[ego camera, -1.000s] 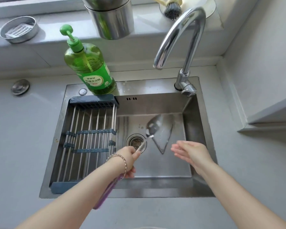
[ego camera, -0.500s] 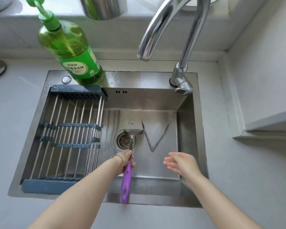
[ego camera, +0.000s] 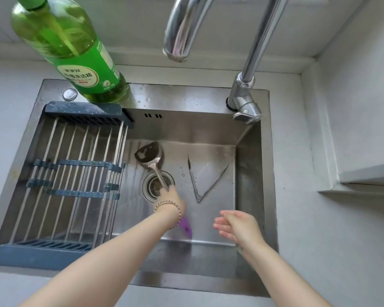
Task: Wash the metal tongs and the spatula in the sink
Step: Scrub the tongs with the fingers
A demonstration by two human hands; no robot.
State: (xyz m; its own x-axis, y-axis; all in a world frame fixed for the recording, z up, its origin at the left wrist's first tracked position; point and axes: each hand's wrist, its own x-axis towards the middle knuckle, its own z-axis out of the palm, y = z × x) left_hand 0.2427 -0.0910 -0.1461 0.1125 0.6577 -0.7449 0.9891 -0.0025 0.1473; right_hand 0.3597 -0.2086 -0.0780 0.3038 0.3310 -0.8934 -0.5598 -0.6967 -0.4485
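Note:
My left hand grips the spatula low in the steel sink. The spatula's metal blade points away from me, left of and beyond the drain. Its purple handle end sticks out under my wrist. The metal tongs lie spread in a V on the sink floor, right of the drain, with nothing touching them. My right hand hovers over the near right part of the basin, fingers apart and holding nothing. No water runs from the tap.
A blue and steel drying rack spans the sink's left half. A green dish soap bottle stands on the back rim. The curved chrome faucet rises at the back right, its spout over the basin. Grey counter surrounds the sink.
My left hand lowered the spatula into the basin and swung its blade left past the drain. The camera moved closer to the sink. My right hand stayed near the front right.

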